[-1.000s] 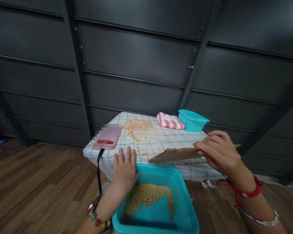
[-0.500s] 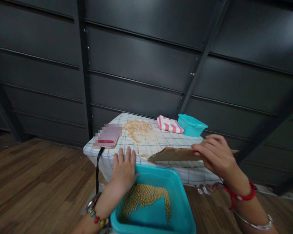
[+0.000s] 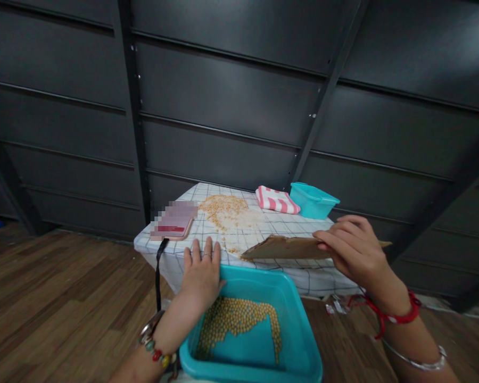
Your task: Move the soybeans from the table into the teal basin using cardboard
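My right hand (image 3: 353,250) grips a flat piece of brown cardboard (image 3: 283,248), its near corner resting low by the table's front edge. With fingers stretched out, my left hand (image 3: 203,271) lies across the table edge and the rim of a large teal basin (image 3: 301,319). Yellow soybeans (image 3: 239,314) cover part of the basin's floor, leaving a bare patch. More beans (image 3: 219,206) are spread on the checked tablecloth (image 3: 207,189), beside a thin pale, whitish patch (image 3: 243,219). A few lie near the cardboard's left tip.
A phone (image 3: 178,221) with a black strap (image 3: 158,276) lies at the table's left. At the back right are a folded pink-and-white striped towel (image 3: 277,200) and a small teal bin (image 3: 314,201). Dark metal panels (image 3: 223,96) rise behind; small litter (image 3: 335,304) lies on the wooden floor.
The view has shifted slightly. Both hands, the cardboard and the beans keep nearly the same places relative to the table and basin.
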The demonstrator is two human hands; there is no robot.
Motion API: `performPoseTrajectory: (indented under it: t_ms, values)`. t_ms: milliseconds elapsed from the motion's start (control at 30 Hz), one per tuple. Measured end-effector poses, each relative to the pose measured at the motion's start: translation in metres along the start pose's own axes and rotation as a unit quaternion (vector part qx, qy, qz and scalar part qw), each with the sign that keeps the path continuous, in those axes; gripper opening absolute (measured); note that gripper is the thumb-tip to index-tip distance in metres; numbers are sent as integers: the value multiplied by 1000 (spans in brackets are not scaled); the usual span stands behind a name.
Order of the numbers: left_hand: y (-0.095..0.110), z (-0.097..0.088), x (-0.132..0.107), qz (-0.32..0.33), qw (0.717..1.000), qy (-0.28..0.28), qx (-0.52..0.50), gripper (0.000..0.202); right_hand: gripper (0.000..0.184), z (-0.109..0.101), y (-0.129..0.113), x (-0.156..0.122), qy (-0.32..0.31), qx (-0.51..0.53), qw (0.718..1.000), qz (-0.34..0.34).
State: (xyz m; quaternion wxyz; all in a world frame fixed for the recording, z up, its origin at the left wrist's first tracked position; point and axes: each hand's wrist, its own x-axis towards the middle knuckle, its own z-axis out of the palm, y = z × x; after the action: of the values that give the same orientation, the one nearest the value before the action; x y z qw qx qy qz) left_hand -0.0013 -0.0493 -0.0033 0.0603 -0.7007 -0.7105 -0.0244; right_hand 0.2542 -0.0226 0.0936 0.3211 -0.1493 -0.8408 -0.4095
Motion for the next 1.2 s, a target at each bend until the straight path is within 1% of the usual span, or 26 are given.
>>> performPoseTrajectory:
  t_ms: [267, 400, 567, 767, 867, 1067, 1200]
  values:
    - [7, -1, -3, -5, 1000, -21, 22, 76, 12, -4, -1, -6, -3, -17, 1000, -6]
    - [9, -5, -3, -4, 999, -29, 23, 76, 12, -5, 0, -5, 10, -16, 1000, -9]
    - [4, -8, -6, -6, 1000, -19, 9, 77, 11, -3, -3, 4, 10, -5, 1000, -18]
    - [-8, -4, -12, -10, 999, -10, -43, 77, 14, -3, -12, 14, -3, 10, 999, -34]
    - [-11, -2, -16, -12, 998, -3, -54, 78, 15, -4, -15, 16, 3, 7, 999, -41]
    - [-6, 1, -15, -15, 999, -7, -33, 78, 14, -7, -14, 12, 6, 7, 999, -43]
    - [-1, 3, -10, -12, 1000, 0, -18, 77, 14, -8, -11, 5, -4, 18, 999, -26]
